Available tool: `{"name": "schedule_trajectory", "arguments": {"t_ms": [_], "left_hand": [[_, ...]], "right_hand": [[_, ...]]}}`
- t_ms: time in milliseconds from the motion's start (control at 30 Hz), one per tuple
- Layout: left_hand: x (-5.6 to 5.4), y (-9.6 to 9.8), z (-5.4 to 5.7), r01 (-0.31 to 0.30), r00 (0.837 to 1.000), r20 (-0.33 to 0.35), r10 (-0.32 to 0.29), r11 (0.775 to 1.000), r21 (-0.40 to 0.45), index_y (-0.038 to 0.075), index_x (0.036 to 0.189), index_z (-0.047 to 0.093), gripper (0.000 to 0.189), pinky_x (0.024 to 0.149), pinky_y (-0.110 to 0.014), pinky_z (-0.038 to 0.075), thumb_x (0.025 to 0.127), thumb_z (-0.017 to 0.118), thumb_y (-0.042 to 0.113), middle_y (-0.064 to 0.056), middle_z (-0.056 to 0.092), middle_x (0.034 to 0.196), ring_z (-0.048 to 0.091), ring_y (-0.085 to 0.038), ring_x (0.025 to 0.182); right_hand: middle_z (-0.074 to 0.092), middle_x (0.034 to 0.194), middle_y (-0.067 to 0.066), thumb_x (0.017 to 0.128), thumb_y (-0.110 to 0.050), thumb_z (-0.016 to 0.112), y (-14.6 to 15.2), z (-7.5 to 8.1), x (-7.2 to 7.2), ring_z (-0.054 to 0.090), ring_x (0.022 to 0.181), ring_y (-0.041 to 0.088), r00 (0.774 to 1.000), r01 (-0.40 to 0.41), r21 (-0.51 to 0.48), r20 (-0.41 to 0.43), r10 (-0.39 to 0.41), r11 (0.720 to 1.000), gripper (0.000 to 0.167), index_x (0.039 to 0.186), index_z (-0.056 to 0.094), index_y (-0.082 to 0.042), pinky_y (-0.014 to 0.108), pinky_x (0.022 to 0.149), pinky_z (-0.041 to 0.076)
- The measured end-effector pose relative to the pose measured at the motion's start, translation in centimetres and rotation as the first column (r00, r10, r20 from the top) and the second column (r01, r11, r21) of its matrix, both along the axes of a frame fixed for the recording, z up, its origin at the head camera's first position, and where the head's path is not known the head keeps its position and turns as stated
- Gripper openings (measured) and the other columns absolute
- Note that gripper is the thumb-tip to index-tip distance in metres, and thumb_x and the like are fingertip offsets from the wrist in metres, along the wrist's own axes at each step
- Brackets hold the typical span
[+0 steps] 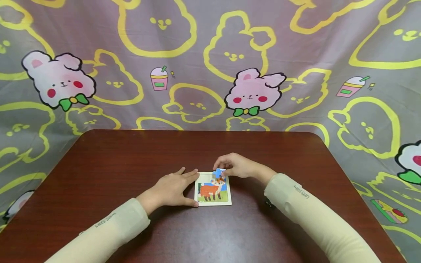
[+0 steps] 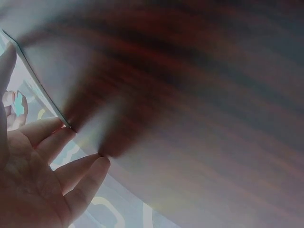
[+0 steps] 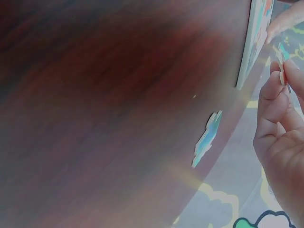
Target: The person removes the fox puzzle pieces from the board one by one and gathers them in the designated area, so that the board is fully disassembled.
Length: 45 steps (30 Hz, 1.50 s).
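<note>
A small square jigsaw puzzle [image 1: 213, 193] in a pale frame lies on the table, showing an orange fox on grass. Its upper left part is bare, pale backing. My right hand [image 1: 237, 165] pinches a blue puzzle piece [image 1: 218, 173] between thumb and fingers over the upper right of the puzzle. In the right wrist view, that piece [image 3: 282, 66] is seen nearly edge-on, raised off the puzzle. With fingers spread, my left hand [image 1: 172, 188] rests beside the puzzle, its thumb and a fingertip touching the left edge of the frame.
A second blue puzzle piece [image 3: 207, 139] lies on the table near my right hand; the head view does not show it. The dark red-brown table [image 1: 158, 151] reaches back to a patterned cloth [image 1: 197, 73] hanging behind it.
</note>
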<state>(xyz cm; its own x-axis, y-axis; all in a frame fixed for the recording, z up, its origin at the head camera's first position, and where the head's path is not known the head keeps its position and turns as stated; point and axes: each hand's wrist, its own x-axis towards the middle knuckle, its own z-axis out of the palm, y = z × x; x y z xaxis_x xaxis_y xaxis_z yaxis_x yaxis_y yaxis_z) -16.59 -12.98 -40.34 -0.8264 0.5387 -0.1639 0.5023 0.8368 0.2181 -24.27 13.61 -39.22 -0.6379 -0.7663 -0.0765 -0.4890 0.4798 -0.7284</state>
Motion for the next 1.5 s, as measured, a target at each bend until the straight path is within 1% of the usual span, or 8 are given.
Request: {"name": "schedule_trajectory", "arguments": {"t_ms": [100,367,500,667,800,1000,1233,1500], "left_hand": [[-0.1,0.0,0.0,0.003,1.0,0.0,-0.003,1.0,0.002,0.017,0.152,0.042,0.099,0.104,-0.058,0.045,0.075,0.071,0.072,-0.001,0.037,0.16,0.037,-0.045,0.143],[0.0,0.0,0.0,-0.001,1.0,0.003,0.001,1.0,-0.001,0.018,0.153,0.041,0.099,0.105,-0.058,0.044,0.075,0.071,0.071,0.0,0.037,0.16,0.036,-0.045,0.144],[0.0,0.1,0.0,-0.002,1.0,0.001,0.002,1.0,-0.003,0.018,0.153,0.042,0.099,0.104,-0.058,0.045,0.075,0.071,0.071,0.0,0.037,0.16,0.036,-0.044,0.144],[0.2,0.0,-0.1,-0.002,1.0,-0.003,0.002,1.0,0.002,0.018,0.152,0.042,0.099,0.103,-0.059,0.046,0.074,0.072,0.071,0.0,0.038,0.16,0.037,-0.044,0.144],[0.2,0.0,-0.1,0.001,1.0,-0.007,-0.001,1.0,0.004,0.018,0.152,0.042,0.099,0.103,-0.058,0.046,0.074,0.072,0.071,0.0,0.038,0.16,0.037,-0.044,0.144],[0.1,0.0,-0.1,0.004,1.0,-0.009,-0.004,1.0,0.005,0.017,0.153,0.041,0.099,0.103,-0.058,0.047,0.075,0.071,0.071,-0.001,0.037,0.16,0.036,-0.044,0.144],[0.0,-0.1,0.0,0.008,1.0,-0.01,-0.008,1.0,0.003,0.017,0.153,0.041,0.1,0.103,-0.057,0.046,0.075,0.071,0.071,-0.001,0.037,0.161,0.036,-0.044,0.145],[0.0,-0.1,0.1,0.011,1.0,-0.003,-0.011,1.0,0.005,0.017,0.153,0.04,0.099,0.103,-0.057,0.046,0.076,0.071,0.07,-0.001,0.036,0.161,0.036,-0.044,0.144]], "right_hand": [[0.068,0.086,0.004,0.09,0.0,0.07,0.5,-0.1,0.0,0.056,0.076,0.01,1.0,0.012,-0.008,-0.001,-0.012,1.0,0.022,0.111,0.069,-0.006,0.025,0.071,0.05],[0.069,0.084,0.007,0.09,0.001,0.068,2.4,-0.2,-0.1,0.059,0.07,0.018,0.998,0.058,-0.025,0.023,-0.058,0.998,0.022,0.112,0.07,-0.006,0.024,0.055,0.047],[0.07,0.083,0.007,0.091,0.002,0.067,3.6,-0.3,-0.1,0.06,0.067,0.02,0.997,0.072,-0.025,0.024,-0.071,0.997,0.023,0.112,0.07,-0.006,0.024,0.057,0.048],[0.07,0.083,0.007,0.09,0.0,0.069,4.7,-0.3,-0.1,0.058,0.069,0.015,0.996,0.083,-0.025,0.012,-0.083,0.996,0.023,0.112,0.07,-0.006,0.023,0.062,0.047],[0.073,0.085,0.01,0.089,0.002,0.07,5.7,-0.4,-0.3,0.062,0.074,0.015,0.996,0.089,-0.049,0.017,-0.089,0.995,0.023,0.111,0.07,-0.003,0.024,0.069,0.05],[0.073,0.097,0.009,0.088,0.001,0.07,7.3,0.0,-0.4,0.063,0.087,0.018,0.993,0.12,-0.032,-0.016,-0.121,0.992,0.024,0.112,0.07,-0.003,0.029,0.082,0.055],[0.074,0.098,0.009,0.087,0.003,0.071,9.0,0.1,-0.6,0.062,0.083,0.016,0.988,0.156,-0.016,-0.015,-0.156,0.988,0.026,0.112,0.072,-0.004,0.025,0.074,0.054],[0.073,0.094,0.012,0.088,0.005,0.069,10.3,-0.1,-0.7,0.061,0.081,0.015,0.988,0.153,0.001,-0.001,-0.153,0.988,0.025,0.112,0.071,0.0,0.022,0.072,0.052]]}}
